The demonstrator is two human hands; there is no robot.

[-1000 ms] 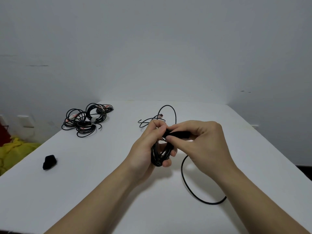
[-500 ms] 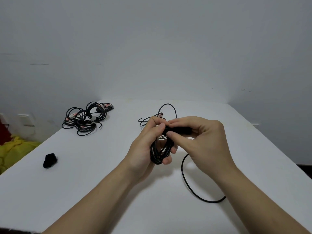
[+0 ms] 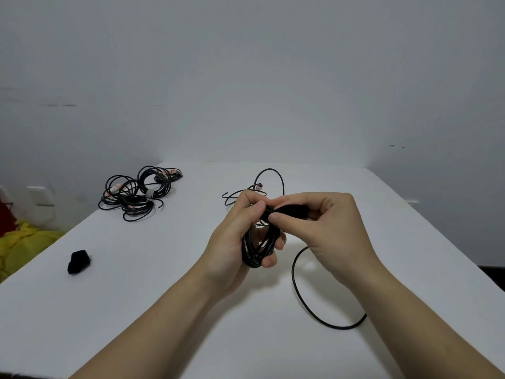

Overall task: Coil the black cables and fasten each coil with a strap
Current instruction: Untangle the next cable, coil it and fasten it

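since a second ago the left hand (image 3: pixel 232 242) and the right hand (image 3: pixel 328 228) have been raised slightly above the white table (image 3: pixel 164 310), and hardly anything has been shifted in the last half second. a black coil (image 3: pixel 258 250) of cable is gripped in the left hand, with the fingers curled round its turns from below and the thumb laid over its top. a black strap (image 3: pixel 292 210) is pinched between thumb and forefinger of the right hand and held level at the top of the coil; whether it is already wrapped round the turns cannot be told. the coil is held in the air near the middle of the table. a loose tail (image 3: pixel 300 296) of the same cable is seen curving over the table below the right wrist, and a further loop (image 3: pixel 276 173) is raised beyond the hands. at the far left a heap of coiled cables (image 3: pixel 136 192) is laid, one of them bound by a pale band. a small black lump (image 3: pixel 78 261) is left near the left edge, well apart from the hands.
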